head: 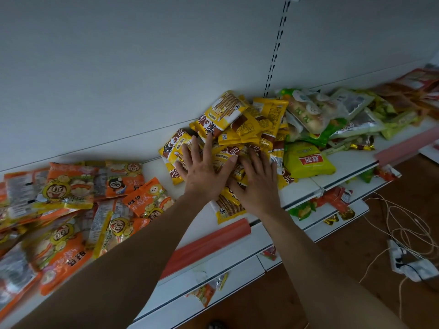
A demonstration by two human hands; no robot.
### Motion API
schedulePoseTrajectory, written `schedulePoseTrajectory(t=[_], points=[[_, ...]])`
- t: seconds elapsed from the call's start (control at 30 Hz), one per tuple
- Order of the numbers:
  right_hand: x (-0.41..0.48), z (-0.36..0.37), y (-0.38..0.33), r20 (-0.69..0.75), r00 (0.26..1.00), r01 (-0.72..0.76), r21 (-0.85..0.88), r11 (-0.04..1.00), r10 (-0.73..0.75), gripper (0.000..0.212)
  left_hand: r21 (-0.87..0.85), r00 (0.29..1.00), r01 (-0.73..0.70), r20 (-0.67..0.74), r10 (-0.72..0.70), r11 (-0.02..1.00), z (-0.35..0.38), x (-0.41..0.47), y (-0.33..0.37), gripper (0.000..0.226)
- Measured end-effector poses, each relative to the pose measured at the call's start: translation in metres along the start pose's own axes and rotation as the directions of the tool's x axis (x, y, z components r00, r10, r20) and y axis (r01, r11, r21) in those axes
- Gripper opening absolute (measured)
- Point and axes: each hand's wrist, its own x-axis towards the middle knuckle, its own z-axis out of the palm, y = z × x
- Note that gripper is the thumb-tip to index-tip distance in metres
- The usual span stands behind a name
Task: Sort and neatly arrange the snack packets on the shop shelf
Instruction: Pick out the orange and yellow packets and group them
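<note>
Pressing yellow packets (240,124) | left hand (202,172), right hand (259,186) both flat, fingers spread | packets beneath palms hidden

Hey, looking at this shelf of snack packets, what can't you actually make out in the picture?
All in the head view:
- Yellow packets: those under the left hand and right hand are hidden by the hands.
- Orange packets: pile cut off by the left edge.
- Lower-shelf packets: mostly hidden by the top shelf.
- Red packets: blurred, cut off by the right edge.
- Small print: too small to read.
</note>
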Motion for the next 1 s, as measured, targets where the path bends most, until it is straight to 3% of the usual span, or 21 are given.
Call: schedulePoseTrajectory(t=[0.13,0.33,0.47,0.57,0.77,1.0], points=[[0.003,-0.011,-0.002,0.080,0.997,-0.016,0.046,0.999,0.012,0.072,0.039,0.996,-0.038,0.076,0.035,0.999,-0.025,0.005,-0.008,0.072],[0.015,-0.043,-0.008,0.230,0.971,-0.086,0.115,0.990,0.058,0.055,-0.026,0.996,-0.052,0.072,0.053,0.998,-0.058,0.000,-0.019,0.079],[0.024,-0.068,-0.020,0.159,0.977,-0.163,0.150,0.975,0.139,0.040,-0.033,0.995,-0.060,0.078,0.062,0.998,-0.071,-0.010,-0.024,0.065],[0.030,-0.080,-0.037,0.041,0.986,-0.163,0.063,0.985,0.160,0.033,0.016,0.992,-0.044,0.121,0.041,0.999,-0.083,-0.014,-0.030,0.068],[0.046,-0.094,-0.068,-0.016,0.989,-0.149,-0.113,0.982,0.148,0.036,0.121,0.992,-0.055,0.123,0.040,0.991,-0.116,-0.020,-0.032,0.057],[0.061,-0.078,-0.127,0.072,0.997,0.008,-0.078,0.997,-0.002,0.029,0.276,0.991,-0.072,0.126,0.038,0.958,-0.155,-0.033,-0.043,0.048]])
